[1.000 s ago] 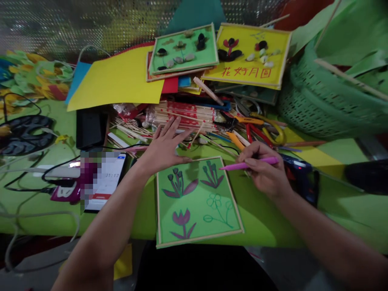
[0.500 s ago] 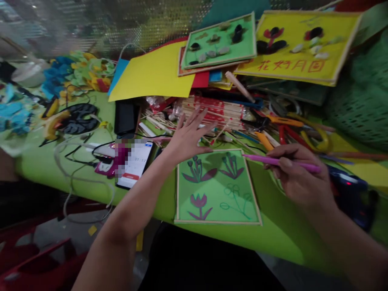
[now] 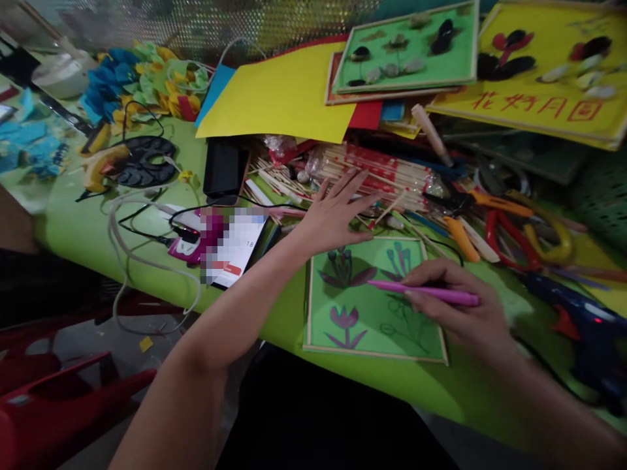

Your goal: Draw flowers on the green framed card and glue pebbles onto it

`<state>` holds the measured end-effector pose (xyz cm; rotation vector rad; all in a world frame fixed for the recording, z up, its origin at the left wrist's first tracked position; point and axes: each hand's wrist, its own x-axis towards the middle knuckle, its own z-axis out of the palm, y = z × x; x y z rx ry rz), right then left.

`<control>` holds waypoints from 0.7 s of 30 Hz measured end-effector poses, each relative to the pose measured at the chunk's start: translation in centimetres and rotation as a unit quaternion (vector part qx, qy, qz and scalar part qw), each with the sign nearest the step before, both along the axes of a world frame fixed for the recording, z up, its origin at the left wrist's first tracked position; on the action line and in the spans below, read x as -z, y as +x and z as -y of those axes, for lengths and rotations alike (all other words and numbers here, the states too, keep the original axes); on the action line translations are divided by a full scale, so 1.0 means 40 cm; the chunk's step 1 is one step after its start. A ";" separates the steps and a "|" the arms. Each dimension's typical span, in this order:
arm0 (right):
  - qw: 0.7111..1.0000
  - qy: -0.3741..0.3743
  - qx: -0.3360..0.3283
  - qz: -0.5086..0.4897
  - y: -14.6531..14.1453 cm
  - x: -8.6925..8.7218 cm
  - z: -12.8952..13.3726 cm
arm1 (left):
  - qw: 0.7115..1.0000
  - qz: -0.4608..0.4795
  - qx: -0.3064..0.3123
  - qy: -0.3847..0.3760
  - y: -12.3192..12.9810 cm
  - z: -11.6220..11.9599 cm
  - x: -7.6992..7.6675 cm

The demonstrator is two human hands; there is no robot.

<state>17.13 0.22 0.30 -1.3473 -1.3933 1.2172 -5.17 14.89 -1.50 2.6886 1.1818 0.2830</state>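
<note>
So we've got a pink pen [image 3: 431, 294] clamped between the fingers of our right hand [image 3: 455, 303], tip pointing left over the green framed card [image 3: 323, 326]. The card's lying flat on the green surface [image 3: 274, 316], right in front of us. Our left hand [image 3: 333, 219] is flat-ish with its fingers spread apart, over the wooden sticks [image 3: 392, 176], thumb by the card's top edge. Can't tell if that thumb is pressing on it.

Looks to us like we're at the colouring stage: the tulip [image 3: 344, 318] is filled in purple, while the lower-right flower [image 3: 404, 323] looks like bare outline, though our shadow's on it. The tip is beside the upper-left flower's [image 3: 345, 271] right leaf; can't tell whether it's touching.

From here, we reckon any stroke needs a light, controlled tip inside the lines and a steady card. The glue gun [image 3: 571, 320] sits off to our right, the phone [image 3: 245, 241] to our left.
</note>
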 end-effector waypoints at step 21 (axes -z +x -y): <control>0.995 -0.008 -0.073 0.067 -0.056 0.026 -0.009 | 1.000 0.023 0.002 -0.009 0.004 -0.005 0.015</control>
